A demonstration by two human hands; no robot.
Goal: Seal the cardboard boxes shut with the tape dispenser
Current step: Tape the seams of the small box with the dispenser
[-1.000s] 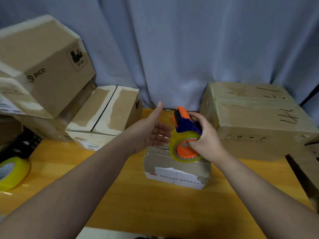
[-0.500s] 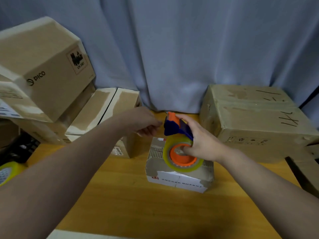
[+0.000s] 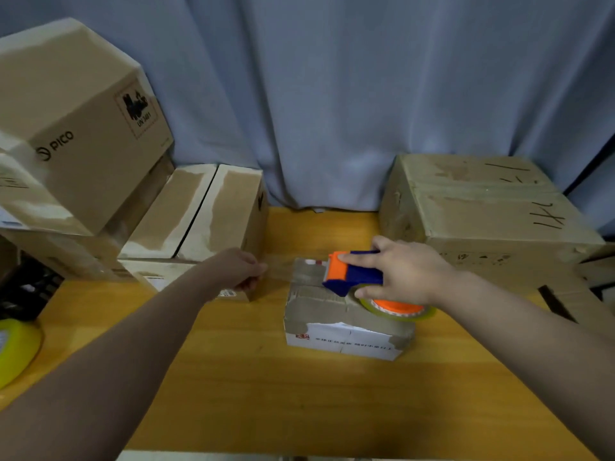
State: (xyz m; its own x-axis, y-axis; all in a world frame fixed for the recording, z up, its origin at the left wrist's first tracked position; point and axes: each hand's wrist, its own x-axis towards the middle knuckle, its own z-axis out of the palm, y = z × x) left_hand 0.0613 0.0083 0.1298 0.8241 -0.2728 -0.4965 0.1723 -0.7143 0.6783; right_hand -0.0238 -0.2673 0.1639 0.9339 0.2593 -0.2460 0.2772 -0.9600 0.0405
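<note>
A small cardboard box [image 3: 332, 311] with a white label on its front lies in the middle of the wooden table [image 3: 266, 394]. My right hand [image 3: 406, 271] grips the blue and orange tape dispenser [image 3: 356, 276], holding it flat over the top of the box, its yellowish tape roll [image 3: 399, 307] toward the right. My left hand [image 3: 241, 269] is off to the left of the box and pinches the free end of a clear strip of tape [image 3: 278, 266] that stretches from the dispenser.
Several larger cardboard boxes crowd the back: a stack with a PICO box [image 3: 73, 128] at the left, a taped box [image 3: 206, 221] beside it, and a big box [image 3: 482, 211] at the right. A yellow tape roll [image 3: 16, 347] lies at the left edge. A grey curtain hangs behind.
My right hand lowered the dispenser from upright to flat over the small box. My left hand closed on the tape end and drew it out to the left.
</note>
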